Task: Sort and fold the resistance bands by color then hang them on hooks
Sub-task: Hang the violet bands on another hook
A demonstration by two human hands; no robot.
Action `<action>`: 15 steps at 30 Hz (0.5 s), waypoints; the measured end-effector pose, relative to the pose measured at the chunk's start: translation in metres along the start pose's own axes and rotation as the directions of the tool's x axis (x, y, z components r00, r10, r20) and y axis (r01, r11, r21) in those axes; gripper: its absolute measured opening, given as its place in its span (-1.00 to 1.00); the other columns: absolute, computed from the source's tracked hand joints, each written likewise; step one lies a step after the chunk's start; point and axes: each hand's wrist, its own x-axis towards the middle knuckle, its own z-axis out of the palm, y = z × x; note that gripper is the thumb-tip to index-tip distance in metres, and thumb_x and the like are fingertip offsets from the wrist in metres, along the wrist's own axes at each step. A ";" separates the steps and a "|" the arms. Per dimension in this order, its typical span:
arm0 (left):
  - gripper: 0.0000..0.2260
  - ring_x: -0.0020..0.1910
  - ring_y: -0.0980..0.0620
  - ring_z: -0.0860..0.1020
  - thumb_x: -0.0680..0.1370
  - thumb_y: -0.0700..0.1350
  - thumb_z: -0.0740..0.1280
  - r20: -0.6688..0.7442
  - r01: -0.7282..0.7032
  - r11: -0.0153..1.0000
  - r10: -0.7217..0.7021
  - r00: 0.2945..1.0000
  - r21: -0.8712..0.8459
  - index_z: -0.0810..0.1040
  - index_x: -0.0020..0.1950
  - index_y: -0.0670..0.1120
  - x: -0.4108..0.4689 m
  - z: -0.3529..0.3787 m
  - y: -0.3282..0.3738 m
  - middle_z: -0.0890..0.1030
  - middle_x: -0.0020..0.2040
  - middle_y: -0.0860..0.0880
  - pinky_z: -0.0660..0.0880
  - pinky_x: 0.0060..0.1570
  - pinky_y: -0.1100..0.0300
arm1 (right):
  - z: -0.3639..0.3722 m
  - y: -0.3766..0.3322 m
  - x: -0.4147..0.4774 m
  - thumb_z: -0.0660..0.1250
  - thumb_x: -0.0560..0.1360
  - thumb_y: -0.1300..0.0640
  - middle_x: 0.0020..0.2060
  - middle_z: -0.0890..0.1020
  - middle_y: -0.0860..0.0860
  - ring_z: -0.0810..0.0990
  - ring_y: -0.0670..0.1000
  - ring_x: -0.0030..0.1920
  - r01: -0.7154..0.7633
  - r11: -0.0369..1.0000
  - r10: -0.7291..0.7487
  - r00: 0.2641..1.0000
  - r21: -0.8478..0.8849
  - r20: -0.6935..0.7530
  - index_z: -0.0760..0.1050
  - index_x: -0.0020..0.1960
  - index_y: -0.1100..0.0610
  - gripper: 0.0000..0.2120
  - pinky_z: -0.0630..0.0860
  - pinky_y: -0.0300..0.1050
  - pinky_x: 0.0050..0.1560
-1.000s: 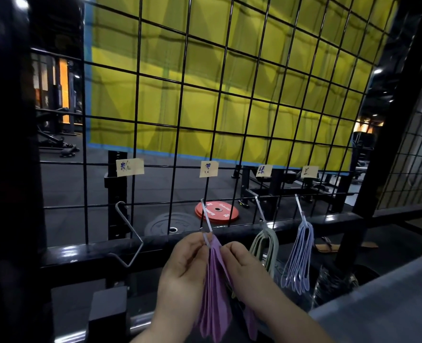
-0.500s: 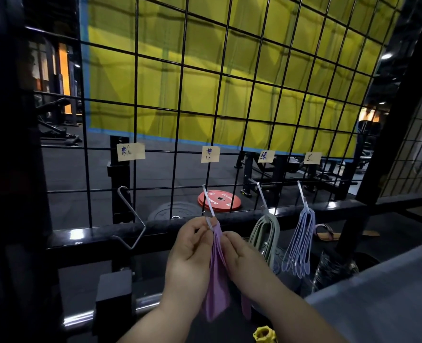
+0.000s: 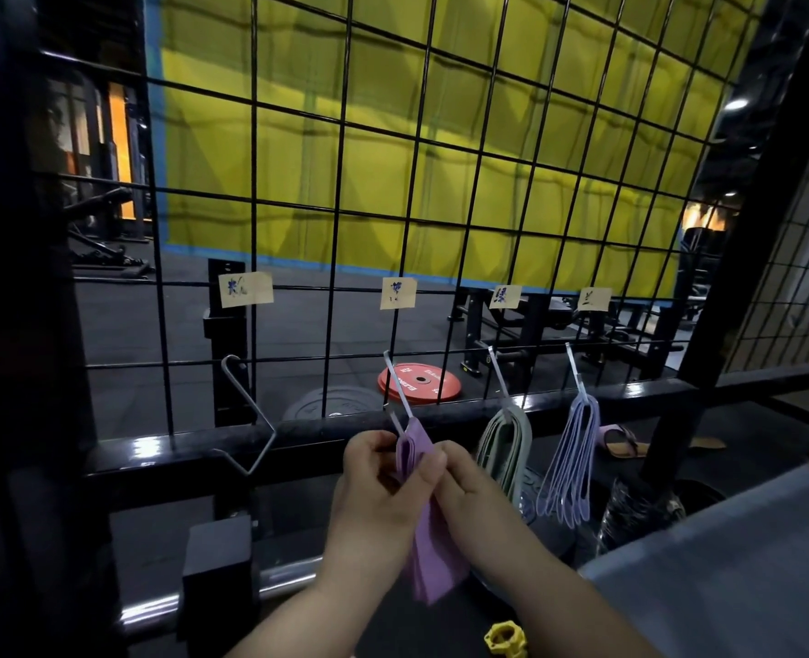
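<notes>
A folded bundle of purple resistance bands (image 3: 433,558) hangs from the second hook (image 3: 398,389) on the black wire grid. My left hand (image 3: 375,486) and my right hand (image 3: 454,486) pinch the bundle's top at either side, just below the hook's tip. To the right, green bands (image 3: 504,448) hang on the third hook (image 3: 498,370). Pale blue bands (image 3: 571,463) hang on the fourth hook (image 3: 573,368). The leftmost hook (image 3: 250,415) carries nothing. Paper labels (image 3: 245,289) are stuck on the grid above each hook.
A black frame rail (image 3: 165,448) runs below the grid. Behind it lie a red weight plate (image 3: 419,381) and a dark plate (image 3: 333,406) on the gym floor. A yellow collar (image 3: 506,639) sits at the bottom. A grey surface (image 3: 734,572) fills the lower right.
The view has tilted up slightly. The purple bundle's top has risen onto the second hook's tip, and both hands have closed in around it.
</notes>
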 end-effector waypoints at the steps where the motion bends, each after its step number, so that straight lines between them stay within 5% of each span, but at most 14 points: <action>1: -0.69 -0.17 0.21 0.57 0.44 0.12 0.43 0.019 0.002 0.999 -0.003 1.000 0.050 0.44 0.04 0.02 0.000 0.002 0.000 0.59 -0.09 0.08 0.44 -0.27 0.42 | 0.000 0.000 -0.001 0.09 0.64 -0.07 -0.21 0.54 -0.03 0.49 -0.11 -0.22 -0.001 1.000 0.001 1.000 -0.009 -0.003 0.46 -0.02 0.04 -0.75 0.44 -0.17 -0.14; 6: -0.91 -0.12 0.20 0.53 0.60 0.09 0.18 0.082 -0.061 0.987 0.049 0.995 0.148 0.35 -0.02 0.11 -0.003 0.009 -0.009 0.54 -0.07 0.10 0.42 -0.23 0.37 | 0.000 0.006 -0.007 0.07 0.63 -0.09 -0.10 0.56 0.19 0.51 -0.01 -0.19 -0.011 1.000 0.011 1.000 0.017 0.015 0.47 0.05 0.16 -0.66 0.47 -0.12 -0.08; 9: -0.88 -0.14 0.26 0.52 0.60 0.12 0.14 0.054 -0.075 0.983 0.066 0.996 0.170 0.33 0.06 0.12 -0.004 0.013 -0.013 0.53 -0.09 0.17 0.38 -0.25 0.44 | -0.002 0.012 -0.011 0.06 0.63 -0.11 0.04 0.56 0.25 0.55 0.19 0.04 -0.044 0.997 0.042 0.998 0.069 0.036 0.46 0.14 0.21 -0.59 0.49 -0.04 0.09; 15: -0.87 -0.18 0.35 0.54 0.58 0.13 0.15 0.026 -0.056 0.997 0.054 0.998 0.052 0.34 0.10 0.17 -0.011 0.020 -0.018 0.56 -0.09 0.15 0.40 -0.28 0.50 | -0.006 0.021 -0.013 0.04 0.63 -0.13 0.06 0.62 0.08 0.58 0.01 0.09 -0.075 0.996 0.074 0.996 0.036 0.049 0.50 0.15 0.07 -0.63 0.47 -0.18 0.17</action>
